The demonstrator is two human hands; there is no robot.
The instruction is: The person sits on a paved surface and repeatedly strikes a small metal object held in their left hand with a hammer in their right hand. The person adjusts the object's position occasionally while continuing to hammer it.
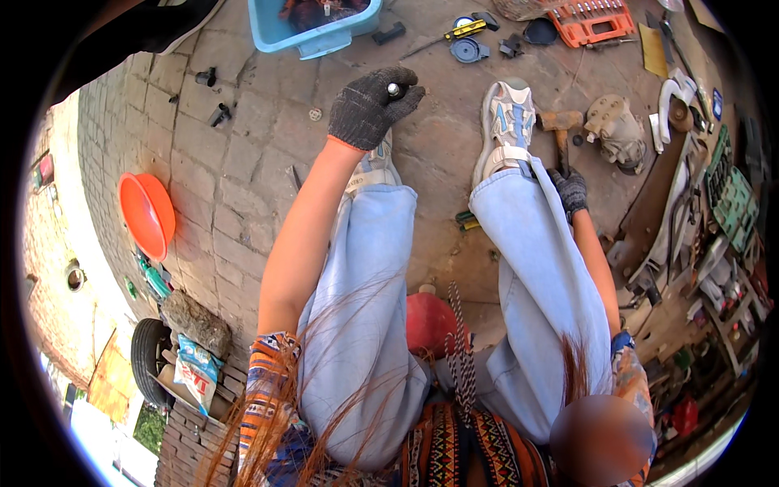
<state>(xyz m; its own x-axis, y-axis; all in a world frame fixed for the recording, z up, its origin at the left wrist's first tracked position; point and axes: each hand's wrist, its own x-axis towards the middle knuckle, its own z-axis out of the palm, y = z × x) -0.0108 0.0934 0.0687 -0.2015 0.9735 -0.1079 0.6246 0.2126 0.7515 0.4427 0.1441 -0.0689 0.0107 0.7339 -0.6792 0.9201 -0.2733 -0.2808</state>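
My left hand [372,107], in a dark grey work glove, is raised in front of my left shoe. Its fingers are curled round a metal rod [393,89], of which only the shiny round end shows. Beside my right lower leg, my right hand [570,192] wears a similar glove and is closed on the handle of a hammer [560,122]. The hammer's rusty head points away from me, just right of my right shoe. A dirty, pale cast metal part [614,130] lies on the paving to the right of the hammer head.
A light blue basin [316,40] with dark parts inside stands at the far side. Beyond my right foot lies an orange socket set case [591,20]. Tools and a green case [734,207] crowd the right. An orange bowl [148,215] and a tyre [150,361] are at left.
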